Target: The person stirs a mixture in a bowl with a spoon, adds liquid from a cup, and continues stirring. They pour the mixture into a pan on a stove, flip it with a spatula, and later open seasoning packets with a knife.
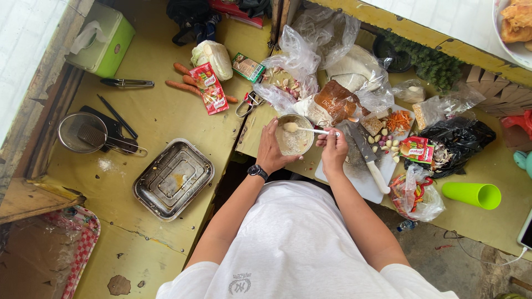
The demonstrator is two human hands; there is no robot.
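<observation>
Bowl (294,142) sits at table edge, just left of white cutting board (360,185), w/ pale floury mix inside. Left hand (271,150) cups bowl's left side, fingers curled round the rim. Right hand (333,149) pinches a spoon (305,129) by the handle, fingers closed on it; spoon's heaped w/ pale powder, held over the bowl. Knife (367,155) lies on board just right of right hand, beside garlic cloves (388,145) & shredded carrot (398,120). Metal tray (173,178) well left. Green cup (471,195) on its side, far right.
</observation>
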